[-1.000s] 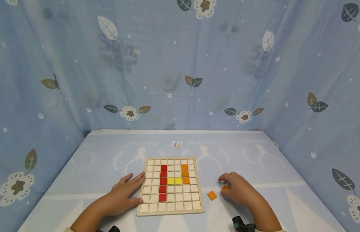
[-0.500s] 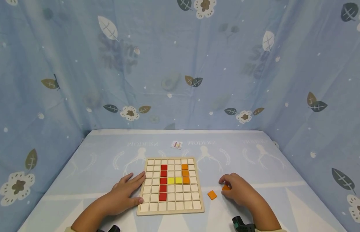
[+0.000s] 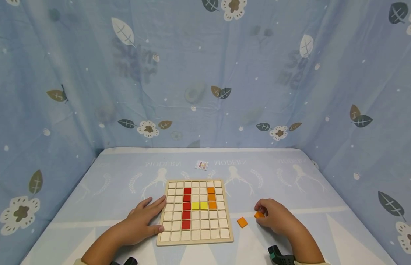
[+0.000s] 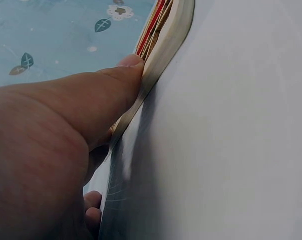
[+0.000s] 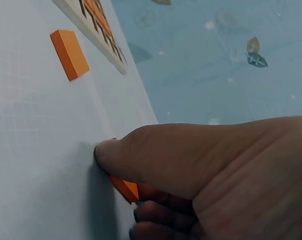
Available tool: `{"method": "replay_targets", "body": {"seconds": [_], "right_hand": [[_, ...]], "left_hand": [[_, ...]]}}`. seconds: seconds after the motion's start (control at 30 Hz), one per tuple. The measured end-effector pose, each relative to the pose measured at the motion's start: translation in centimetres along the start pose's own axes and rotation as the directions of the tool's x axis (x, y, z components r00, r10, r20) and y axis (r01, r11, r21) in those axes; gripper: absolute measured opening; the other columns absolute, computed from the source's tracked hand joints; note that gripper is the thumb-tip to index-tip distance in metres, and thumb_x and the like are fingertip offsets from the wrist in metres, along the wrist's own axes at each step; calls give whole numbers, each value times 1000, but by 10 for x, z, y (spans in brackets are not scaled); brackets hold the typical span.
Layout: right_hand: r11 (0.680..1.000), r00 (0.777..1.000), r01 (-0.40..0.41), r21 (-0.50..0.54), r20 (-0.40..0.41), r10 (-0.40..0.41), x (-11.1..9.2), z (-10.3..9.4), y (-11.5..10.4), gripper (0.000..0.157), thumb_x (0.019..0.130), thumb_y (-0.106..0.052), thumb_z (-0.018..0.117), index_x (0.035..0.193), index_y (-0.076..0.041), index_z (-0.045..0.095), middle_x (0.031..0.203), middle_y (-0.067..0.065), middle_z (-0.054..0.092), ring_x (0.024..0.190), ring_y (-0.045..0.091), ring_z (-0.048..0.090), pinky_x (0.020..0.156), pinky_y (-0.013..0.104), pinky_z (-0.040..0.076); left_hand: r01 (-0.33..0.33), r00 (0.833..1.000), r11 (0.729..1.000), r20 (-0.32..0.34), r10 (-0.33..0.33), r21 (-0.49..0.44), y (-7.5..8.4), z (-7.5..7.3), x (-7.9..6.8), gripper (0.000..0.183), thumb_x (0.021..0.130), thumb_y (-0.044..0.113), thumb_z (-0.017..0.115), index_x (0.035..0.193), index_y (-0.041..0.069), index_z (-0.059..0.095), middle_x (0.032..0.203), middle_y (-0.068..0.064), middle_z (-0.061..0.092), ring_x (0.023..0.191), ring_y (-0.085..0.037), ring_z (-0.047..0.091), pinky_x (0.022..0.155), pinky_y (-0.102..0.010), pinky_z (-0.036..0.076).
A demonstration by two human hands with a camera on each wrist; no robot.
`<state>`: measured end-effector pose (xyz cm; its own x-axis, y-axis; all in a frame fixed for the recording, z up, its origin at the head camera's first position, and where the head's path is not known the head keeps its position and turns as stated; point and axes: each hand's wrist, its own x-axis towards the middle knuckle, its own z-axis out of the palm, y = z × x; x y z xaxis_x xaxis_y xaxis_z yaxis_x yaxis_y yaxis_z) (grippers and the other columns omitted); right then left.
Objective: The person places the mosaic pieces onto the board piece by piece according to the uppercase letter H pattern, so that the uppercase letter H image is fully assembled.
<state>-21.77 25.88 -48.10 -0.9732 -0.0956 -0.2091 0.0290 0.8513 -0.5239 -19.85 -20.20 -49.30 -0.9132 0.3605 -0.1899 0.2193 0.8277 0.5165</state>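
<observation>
In the head view my left hand (image 3: 142,223) rests at the left edge of a wooden grid board (image 3: 195,243), fingers spread and fairly straight. The left wrist view shows its thumb (image 4: 115,80) against the board's side. Set in the board are a column of several red tiles (image 3: 186,206), two yellow tiles (image 3: 195,206) and three orange tiles (image 3: 211,197). Right of the board, my right hand (image 3: 275,217) pinches an orange square tile (image 3: 259,214) low over the table; the thumb partly covers it in the right wrist view. A second loose orange tile (image 3: 242,222) lies between that hand and the board.
A small printed card (image 3: 202,165) with a coloured grid lies behind the board. The pale patterned tabletop (image 3: 325,195) is enclosed by blue curtains (image 3: 205,73) at the back and sides. Dark wrist devices (image 3: 280,256) show at the bottom edge.
My right hand has shifted slightly to the right, its fingers closing on the orange tile, which moves a little with it. The left hand and the board stay where they were.
</observation>
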Motion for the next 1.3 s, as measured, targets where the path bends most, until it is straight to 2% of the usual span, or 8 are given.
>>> {"method": "replay_targets", "body": {"seconds": [0.17,0.43,0.83,0.97,1.1,1.2,1.3], "right_hand": [[999,1000,-23,28,13,22,-1,-2,1,31,81,-8,88,104,-14,68,91,2,58,84,19,52,74,37,46],[999,1000,-10,34,11,10,-4,-2,0,28,81,-5,87,98,-14,67,86,3,57,81,19,52,71,36,44],[999,999,23,-28,-24,-23,1,1,-13,29,80,-2,83,103,-13,68,94,1,60,87,19,54,80,39,50],[997,996,76,-14,-43,-77,4,6,-26,27,81,-3,83,102,-13,69,96,0,61,89,18,55,81,38,52],[985,986,166,37,-15,-166,8,15,-45,26,82,-7,83,100,-16,68,95,0,59,86,18,55,73,34,51],[970,971,237,54,20,-238,11,22,-61,26,82,-7,82,102,-16,67,97,1,57,82,18,55,67,31,50],[951,951,307,20,35,-308,15,30,-74,26,82,-8,81,102,-17,66,99,-2,57,84,17,56,70,30,50]], "left_hand": [[1,1000,1000,-4,-1,0,1,0,-1,91,90,57,75,166,27,34,174,15,20,161,-45,8,118,-79,12],[-2,1000,1000,2,2,7,0,0,0,91,91,57,74,166,27,33,174,14,20,160,-46,8,118,-78,13],[7,1000,1000,2,-7,0,-2,1,0,91,90,59,75,166,29,34,174,16,20,160,-46,8,117,-79,13],[0,1000,1000,1,0,-1,-2,1,0,91,90,58,74,166,28,33,174,15,20,160,-46,8,118,-79,12],[9,1000,1000,3,-9,1,0,0,0,91,90,58,75,166,29,34,174,15,20,161,-45,8,118,-78,12],[10,1000,1000,3,-10,-1,1,0,0,91,90,58,75,166,28,34,174,15,21,161,-45,8,118,-78,12],[11,1000,1000,1,-11,-3,1,0,-1,91,90,58,76,166,28,34,174,15,21,161,-45,8,118,-78,12]]}}
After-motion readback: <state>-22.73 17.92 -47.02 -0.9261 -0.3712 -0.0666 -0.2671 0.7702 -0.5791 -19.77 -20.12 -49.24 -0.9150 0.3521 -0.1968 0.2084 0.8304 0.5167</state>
